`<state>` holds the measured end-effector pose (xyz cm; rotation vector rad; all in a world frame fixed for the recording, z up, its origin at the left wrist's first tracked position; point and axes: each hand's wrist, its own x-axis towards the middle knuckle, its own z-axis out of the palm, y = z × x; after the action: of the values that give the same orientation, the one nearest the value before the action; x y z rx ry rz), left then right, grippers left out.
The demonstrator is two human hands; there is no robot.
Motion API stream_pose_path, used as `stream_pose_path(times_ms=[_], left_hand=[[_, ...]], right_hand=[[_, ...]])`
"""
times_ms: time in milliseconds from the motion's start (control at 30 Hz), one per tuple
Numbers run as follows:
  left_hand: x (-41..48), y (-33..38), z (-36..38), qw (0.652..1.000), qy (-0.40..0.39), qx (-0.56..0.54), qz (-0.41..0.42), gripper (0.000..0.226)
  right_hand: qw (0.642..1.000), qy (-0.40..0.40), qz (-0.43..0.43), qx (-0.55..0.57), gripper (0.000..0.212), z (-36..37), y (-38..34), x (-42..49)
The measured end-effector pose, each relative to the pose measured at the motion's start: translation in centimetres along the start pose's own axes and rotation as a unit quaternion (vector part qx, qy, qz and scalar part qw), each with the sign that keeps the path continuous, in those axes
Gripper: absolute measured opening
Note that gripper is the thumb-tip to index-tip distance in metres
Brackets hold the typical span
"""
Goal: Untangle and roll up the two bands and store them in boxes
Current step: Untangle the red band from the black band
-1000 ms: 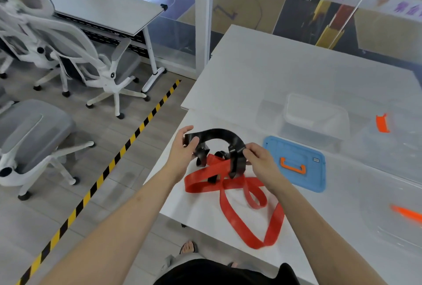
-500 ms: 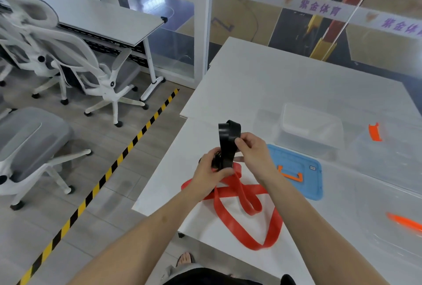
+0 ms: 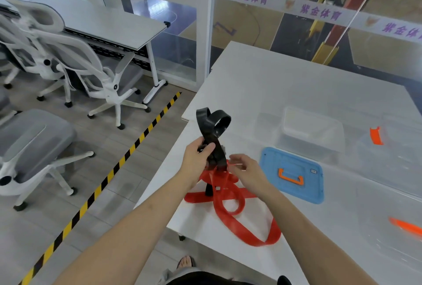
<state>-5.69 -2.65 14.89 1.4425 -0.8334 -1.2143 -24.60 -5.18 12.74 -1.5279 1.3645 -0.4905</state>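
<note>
I am gripping the glossy black flat rubber band [image 3: 212, 125] in my left hand [image 3: 198, 159], with the thumb and fingers [image 3: 209, 147] curled round its doubled strands. The band is hanging in the air just left of the blue rectangular plastic lid with an orange handle [image 3: 294, 176]. Above my fist it is standing up in two crossed loops. Below my fist its strands are running down into the knot of the wide red flat rubber band [image 3: 230, 204], and a short black end is showing through the red folds.

The red band is lying on the white tabletop [image 3: 274, 83], left of the blue lid and nearer to me than it. It is twisted into several overlapping loops, and one long loop is trailing towards the near edge. Its top is being lifted where it meets the black band.

My right hand [image 3: 247, 171] is hovering between the black band and the blue lid. Its fingers [image 3: 235, 161] are half curled and blurred, and I cannot tell whether they are pinching a strand.

A clear plastic box [image 3: 312, 129] is sitting beyond the blue lid. To the right of the lid, an orange clip [image 3: 376, 136] is showing on another clear container. The red loops wrapped round the black strands are what is standing in the way.
</note>
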Motion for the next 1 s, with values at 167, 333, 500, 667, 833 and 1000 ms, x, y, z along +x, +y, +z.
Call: stream_pose_path(times_ms=[167,333,500,667,833,1000], left_hand=[[0.8,1.5,-0.7,0.999,-0.007,-0.046,-0.004,0.015],[0.8,2.5,-1.3,0.999,-0.018,-0.045,0.013,0.015],[0.7,3.1,-2.5,0.996,-0.034,-0.076,0.015,0.018],[1.2,3.8,-2.6,0.994,-0.032,-0.102,0.0,0.018],[1.7,3.1,-2.7,0.994,0.006,-0.104,-0.013,0.021],[2.5,2.2,-4.3,0.991,0.105,-0.08,-0.002,0.017]], right_hand=[[0.999,-0.014,-0.02,-0.038,0.035,2.2,-0.7,0.2],[0.99,-0.062,-0.006,-0.123,0.039,2.8,-0.7,1.4],[0.974,-0.087,0.035,-0.205,0.05,3.0,1.5,1.9],[0.99,-0.008,-0.069,-0.12,0.053,3.6,0.4,1.0],[0.986,0.032,-0.102,-0.127,0.017,2.8,-2.0,1.9],[0.985,0.008,-0.12,-0.124,0.011,1.7,-4.3,1.5]])
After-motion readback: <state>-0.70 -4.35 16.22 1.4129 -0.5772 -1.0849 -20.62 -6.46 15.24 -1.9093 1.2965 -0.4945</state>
